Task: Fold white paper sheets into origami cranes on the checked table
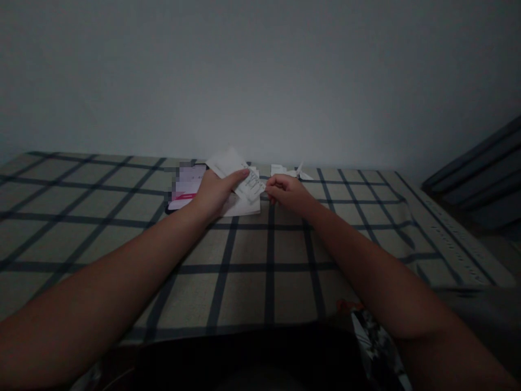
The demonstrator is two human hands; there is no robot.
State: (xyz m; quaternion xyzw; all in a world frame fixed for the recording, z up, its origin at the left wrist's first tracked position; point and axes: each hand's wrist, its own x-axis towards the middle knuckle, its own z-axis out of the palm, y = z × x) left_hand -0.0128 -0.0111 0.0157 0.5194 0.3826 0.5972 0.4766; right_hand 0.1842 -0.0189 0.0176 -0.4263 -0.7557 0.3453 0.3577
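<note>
One piece of creased white paper (253,187), thin and angular, dark script-like marks on it, sits between the two hands, over the worktop (244,282). Left hand (215,190) grips it: thumb flat on top, other fingers mostly hidden underneath. Right hand (285,190) has curled fingers, thumb and index tips pinched together on the paper's right-hand corner. Below the paper, flat white sheet (244,207), straight-edged, partly covered. Phone (188,187), dark-rimmed slab, smooth lit screen, pink band, just left of left hand, partly blurred out. Beyond right hand: small white paper pieces (302,172), sharp folded points, exact shape too small to tell. Worktop cloth is woven-looking, pale with dark grid lines, wrinkled toward the right, lettering along that edge. Behind, plain matte grey wall (260,81). Far right, dark pleated-looking material (484,171), dim.
</note>
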